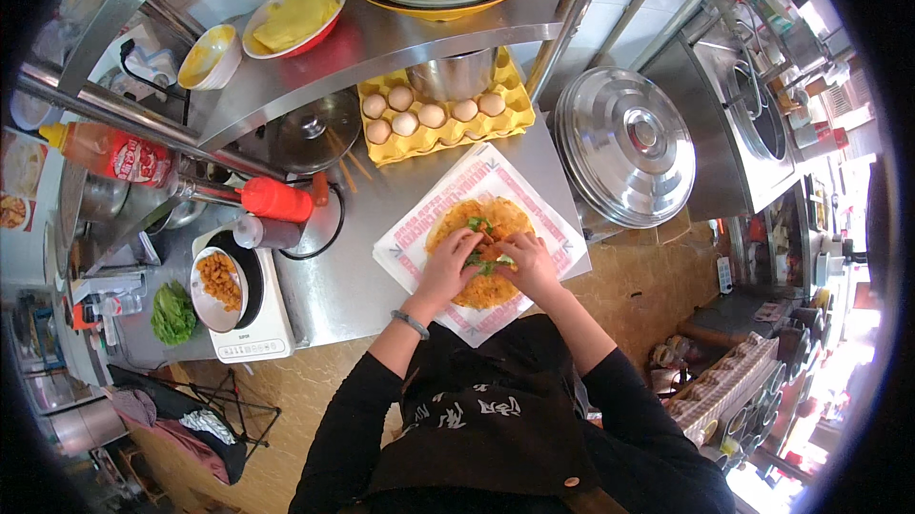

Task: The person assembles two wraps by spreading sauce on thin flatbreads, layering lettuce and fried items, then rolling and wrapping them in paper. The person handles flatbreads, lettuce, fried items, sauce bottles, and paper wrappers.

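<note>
A round golden pancake (491,293) lies flat on a stack of printed paper sheets (400,247). Green lettuce (481,226) and brown fried pieces (486,250) are heaped along its middle. From the left, my left hand (448,266) has its fingers curled onto this filling; a grey bangle circles that wrist. My right hand (527,264) meets it from the other side, fingers bent over the fried pieces and lettuce. Both hands are closed on the filling, though the fingertips are partly hidden. The pancake's edges show above and below my hands.
Behind the paper, a yellow egg tray (448,138) holds several eggs and a metal pot (456,76). Large round metal lids (629,142) stand at right. At left are a bowl of fried pieces (219,282) on a white cooker (253,331), lettuce (173,312) and a red squeeze bottle (276,200).
</note>
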Demonstrator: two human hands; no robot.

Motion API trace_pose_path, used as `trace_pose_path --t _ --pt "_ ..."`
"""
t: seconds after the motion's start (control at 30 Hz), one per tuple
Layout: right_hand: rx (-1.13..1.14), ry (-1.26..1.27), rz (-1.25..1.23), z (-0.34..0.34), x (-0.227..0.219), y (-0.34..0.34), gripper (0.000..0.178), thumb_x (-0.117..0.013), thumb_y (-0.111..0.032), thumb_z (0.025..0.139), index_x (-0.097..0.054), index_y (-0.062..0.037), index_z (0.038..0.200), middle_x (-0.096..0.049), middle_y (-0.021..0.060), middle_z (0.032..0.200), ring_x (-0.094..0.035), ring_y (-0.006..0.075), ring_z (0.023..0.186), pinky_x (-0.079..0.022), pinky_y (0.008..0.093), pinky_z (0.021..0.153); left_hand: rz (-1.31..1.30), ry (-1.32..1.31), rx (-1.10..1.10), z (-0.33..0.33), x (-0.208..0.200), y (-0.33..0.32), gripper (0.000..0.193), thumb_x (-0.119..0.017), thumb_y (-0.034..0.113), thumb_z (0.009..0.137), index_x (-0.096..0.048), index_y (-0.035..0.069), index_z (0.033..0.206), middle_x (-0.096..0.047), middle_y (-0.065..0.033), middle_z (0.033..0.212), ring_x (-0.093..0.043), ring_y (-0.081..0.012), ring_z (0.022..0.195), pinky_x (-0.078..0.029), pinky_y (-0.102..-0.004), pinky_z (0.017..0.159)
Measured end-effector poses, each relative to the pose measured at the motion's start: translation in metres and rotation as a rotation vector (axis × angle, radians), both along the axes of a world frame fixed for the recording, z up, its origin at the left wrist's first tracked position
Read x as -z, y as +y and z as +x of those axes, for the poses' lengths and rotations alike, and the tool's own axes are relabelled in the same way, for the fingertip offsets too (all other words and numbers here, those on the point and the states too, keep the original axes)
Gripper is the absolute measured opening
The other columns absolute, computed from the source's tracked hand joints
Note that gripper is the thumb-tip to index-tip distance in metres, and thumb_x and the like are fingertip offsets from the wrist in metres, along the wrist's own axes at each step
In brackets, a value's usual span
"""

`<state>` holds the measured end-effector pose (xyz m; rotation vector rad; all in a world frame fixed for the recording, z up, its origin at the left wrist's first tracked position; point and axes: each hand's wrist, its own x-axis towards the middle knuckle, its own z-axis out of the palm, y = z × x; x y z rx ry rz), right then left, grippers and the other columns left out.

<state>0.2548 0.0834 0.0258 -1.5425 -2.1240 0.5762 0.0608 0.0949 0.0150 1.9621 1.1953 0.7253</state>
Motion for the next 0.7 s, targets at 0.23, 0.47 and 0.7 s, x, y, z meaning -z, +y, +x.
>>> trace_pose_path --t 0.23,0.47,0.7 --pt "-0.139 -0.095 0.111 -0.016 0.005 -0.002 0.018 -0.069 -0.01 0.066 -0.064 -0.0112 0.083 -0.056 0.0028 0.081 -0.053 0.0222 0.084 -0.04 0.0364 0.076 -0.098 -0.007 0.037 -0.014 0.001 0.005 0.046 -0.064 -0.002 0.072 -0.051 0.006 0.115 -0.051 -0.0114 0.114 -0.056 -0.0294 0.099 -0.047 -0.0369 0.083" --pt "0.038 -0.18 0.007 0.001 0.011 -0.025 0.022 -0.072 -0.016 0.062 -0.063 -0.0134 0.082 -0.055 0.0018 0.086 -0.052 0.0217 0.086 -0.039 0.0362 0.073 0.041 0.057 0.017 -0.011 0.001 0.007 0.059 -0.075 0.013 0.065 -0.05 0.007 0.119 -0.048 -0.0107 0.121 -0.05 -0.0305 0.109 -0.043 -0.0385 0.091" --pt "-0.03 -0.189 0.026 0.009 0.016 -0.03 0.022 -0.072 -0.017 0.063 -0.063 -0.014 0.084 -0.056 0.0029 0.086 -0.053 0.023 0.085 -0.04 0.0364 0.073 -0.023 0.139 0.064 -0.002 -0.004 0.01 0.072 -0.08 0.019 0.059 -0.047 0.007 0.121 -0.047 -0.0116 0.12 -0.045 -0.0311 0.112 -0.039 -0.0388 0.094"
